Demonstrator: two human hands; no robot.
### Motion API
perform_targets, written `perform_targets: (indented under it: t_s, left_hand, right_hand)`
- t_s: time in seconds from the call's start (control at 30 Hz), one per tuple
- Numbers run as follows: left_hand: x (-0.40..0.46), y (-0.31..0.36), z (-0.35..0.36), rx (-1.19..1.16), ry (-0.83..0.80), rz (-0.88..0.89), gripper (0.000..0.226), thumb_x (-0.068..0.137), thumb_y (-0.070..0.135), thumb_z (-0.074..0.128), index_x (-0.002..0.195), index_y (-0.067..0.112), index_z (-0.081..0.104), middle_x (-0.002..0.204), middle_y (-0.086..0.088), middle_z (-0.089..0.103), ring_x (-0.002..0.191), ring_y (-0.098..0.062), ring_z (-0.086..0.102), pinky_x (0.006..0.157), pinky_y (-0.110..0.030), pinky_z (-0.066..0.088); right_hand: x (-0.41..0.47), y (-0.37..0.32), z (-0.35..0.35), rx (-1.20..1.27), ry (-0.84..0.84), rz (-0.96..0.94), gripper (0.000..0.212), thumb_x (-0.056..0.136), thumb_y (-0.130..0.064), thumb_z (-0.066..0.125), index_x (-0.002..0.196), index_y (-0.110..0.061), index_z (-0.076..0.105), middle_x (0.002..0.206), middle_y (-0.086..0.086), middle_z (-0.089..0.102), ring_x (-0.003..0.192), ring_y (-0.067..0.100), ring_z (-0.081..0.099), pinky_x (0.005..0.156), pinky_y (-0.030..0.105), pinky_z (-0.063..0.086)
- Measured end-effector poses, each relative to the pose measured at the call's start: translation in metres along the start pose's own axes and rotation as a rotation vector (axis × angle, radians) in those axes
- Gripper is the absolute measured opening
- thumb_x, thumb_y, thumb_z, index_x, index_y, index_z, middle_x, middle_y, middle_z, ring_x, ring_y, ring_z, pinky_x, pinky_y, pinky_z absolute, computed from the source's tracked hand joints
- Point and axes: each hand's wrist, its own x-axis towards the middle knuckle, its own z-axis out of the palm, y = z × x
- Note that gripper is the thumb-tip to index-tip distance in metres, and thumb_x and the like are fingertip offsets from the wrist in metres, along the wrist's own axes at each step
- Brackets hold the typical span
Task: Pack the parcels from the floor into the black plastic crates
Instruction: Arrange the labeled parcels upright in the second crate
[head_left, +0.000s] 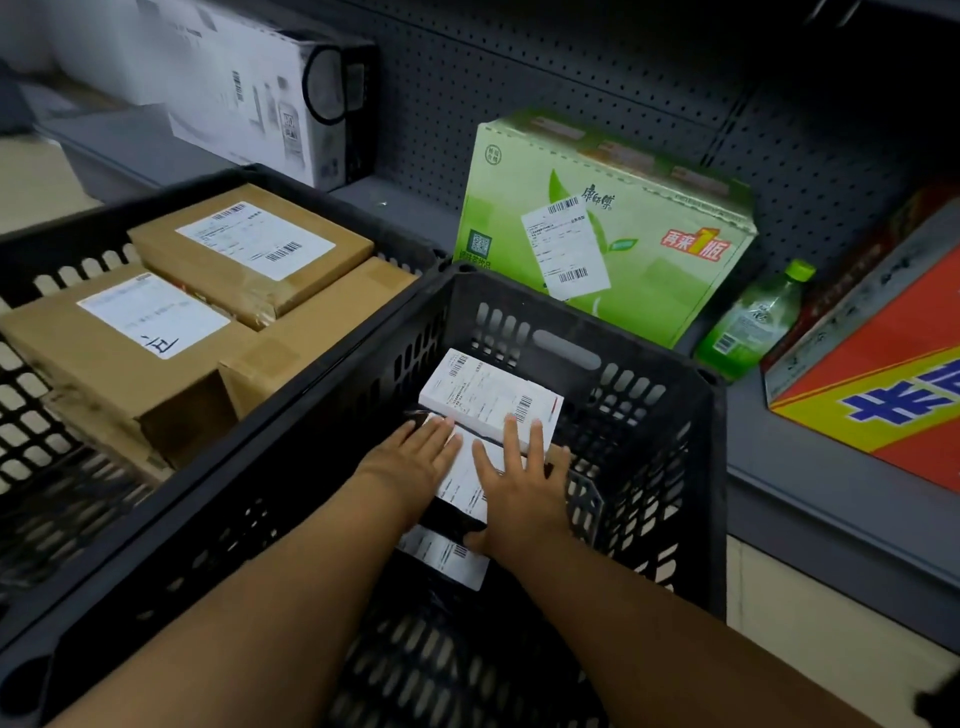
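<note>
Currently both hands are down inside the right black crate (571, 332), lying flat on the parcels at its bottom. Left hand (415, 457): fingers straight and together, pressing on a black bag parcel (452, 514) with a white label. Right hand (524, 483): fingers straight and spread, fingertips touching the near edge of a white box parcel (488, 395); thumb rests near a second label just nearer the camera. Neither hand grips anything. White box parcel sits toward the far wall of this crate, label up, tilted slightly.

Left of this crate, touching it: left black crate (62, 260) holding 3 brown cardboard boxes (249, 249), 2 of them with white shipping labels facing up.

Behind the right black crate: green tea carton (649, 244) leaning against a grey pegboard shelf (519, 78), carrying a shipping label. Right of the carton: green bottle (748, 322), upright. Further right: red and yellow carton (893, 384), cropped by the frame edge. Far left of the carton, on the shelf: white box (249, 78), blurred.
</note>
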Motion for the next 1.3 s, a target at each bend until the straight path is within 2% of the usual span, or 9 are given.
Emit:
perform_targets:
  t_s: [0.3,0.4,0.5,0.6,0.7,0.8,1.0,1.13,1.3]
  left_hand:
    - [0.007,0.000,0.016,-0.205,0.128,-0.006,0.083,0.089,-0.004,0.038,0.147,0.010,-0.020,0.154,-0.010,-0.025,0.143,-0.022,-0.022,0.112,-0.033,-0.015]
    - [0.006,0.000,0.017,-0.226,0.157,-0.008,0.079,0.090,-0.006,0.033,0.147,0.011,-0.019,0.154,-0.010,-0.025,0.143,-0.021,-0.021,0.112,-0.032,-0.015]
    - [0.006,0.001,0.019,-0.235,0.180,-0.004,0.081,0.089,-0.009,0.033,0.147,0.011,-0.019,0.154,-0.011,-0.025,0.143,-0.022,-0.020,0.112,-0.033,-0.015]
    - [0.007,0.001,0.021,-0.250,0.191,-0.010,0.081,0.089,-0.007,0.035,0.147,0.011,-0.018,0.155,-0.010,-0.024,0.143,-0.022,-0.020,0.111,-0.032,-0.016]
    - [0.010,-0.001,0.022,-0.266,0.211,-0.006,0.083,0.088,-0.006,0.037,0.148,0.011,-0.017,0.155,-0.010,-0.023,0.143,-0.021,-0.020,0.111,-0.031,-0.016]
    - [0.009,-0.001,0.024,-0.258,0.210,0.002,0.084,0.087,-0.007,0.038,0.148,0.012,-0.017,0.155,-0.009,-0.023,0.143,-0.020,-0.020,0.112,-0.031,-0.015]
    - [0.008,-0.001,0.021,-0.247,0.204,-0.005,0.083,0.087,-0.007,0.035,0.148,0.013,-0.017,0.155,-0.009,-0.022,0.143,-0.020,-0.019,0.113,-0.032,-0.013]
    - [0.009,-0.001,0.023,-0.239,0.208,-0.001,0.093,0.082,-0.009,0.043,0.148,0.014,-0.018,0.155,-0.008,-0.023,0.143,-0.019,-0.020,0.113,-0.031,-0.014]
    - [0.002,0.001,0.016,-0.214,0.181,0.002,0.087,0.085,-0.008,0.038,0.148,0.012,-0.018,0.156,-0.009,-0.021,0.144,-0.021,-0.018,0.117,-0.034,-0.010]
  right_hand:
    - [0.012,0.006,-0.007,0.088,-0.154,-0.004,0.114,0.071,-0.066,0.065,0.148,-0.033,-0.012,0.153,0.014,-0.026,0.140,0.044,-0.017,0.109,0.059,0.016]
    - [0.025,0.014,-0.035,0.099,-0.160,-0.022,0.092,0.070,-0.069,0.061,0.145,-0.036,0.020,0.151,0.012,0.009,0.137,0.040,0.011,0.104,0.053,0.022]
    - [0.043,0.031,-0.053,0.219,0.160,-0.018,0.052,0.085,-0.045,0.057,0.132,-0.029,0.042,0.134,0.007,0.038,0.126,0.029,0.034,0.099,0.042,0.030]
    - [0.061,0.043,-0.042,0.211,0.094,-0.109,0.063,0.097,-0.031,0.043,0.150,-0.027,0.010,0.157,0.010,0.011,0.143,0.027,0.013,0.115,0.039,0.017]
    - [0.072,0.042,-0.020,0.185,-0.036,-0.123,0.076,0.098,-0.016,0.039,0.146,-0.038,-0.016,0.157,0.004,-0.021,0.145,0.023,-0.017,0.118,0.041,-0.005]
    - [0.071,0.034,-0.008,0.225,0.020,-0.061,0.098,0.087,0.002,0.047,0.144,-0.041,-0.022,0.155,0.004,-0.026,0.143,0.024,-0.023,0.113,0.046,-0.012]
    - [0.067,0.028,-0.013,0.246,-0.028,-0.001,0.101,0.085,0.003,0.047,0.143,-0.043,-0.021,0.155,0.004,-0.027,0.142,0.026,-0.024,0.112,0.054,-0.014]
    - [0.062,0.035,-0.036,0.311,-0.204,-0.035,0.084,0.095,-0.025,0.046,0.146,-0.035,-0.020,0.154,0.005,-0.029,0.142,0.026,-0.025,0.115,0.052,-0.010]
    - [0.013,0.025,-0.033,0.238,-0.315,0.038,0.113,0.085,-0.054,0.058,0.144,-0.014,-0.029,0.150,0.010,-0.036,0.138,0.037,-0.030,0.110,0.066,-0.003]
